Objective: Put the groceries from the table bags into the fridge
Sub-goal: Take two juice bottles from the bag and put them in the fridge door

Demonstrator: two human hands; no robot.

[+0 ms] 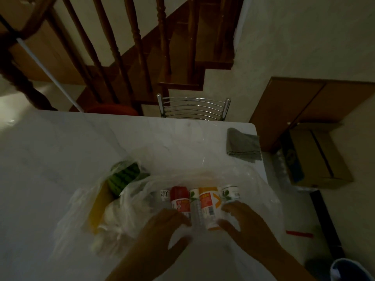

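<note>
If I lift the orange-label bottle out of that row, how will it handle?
The orange-label bottle lies on its side on thin clear plastic, so it will probably roll or slide when nudged. It looks full, likely hefty for its size. Bottles lie close on both sides, so neighbours may shift; the right hand is nearest.

Only one label could be read: the clear bottle (164, 196) at the left end of the row on the tabletop (60, 151) carried a white band with the dark Chinese characters "凉白". Print on the red-labelled bottle (180, 200) and the orange-labelled bottle (209, 201) beside it was too blurred to make out.
</note>
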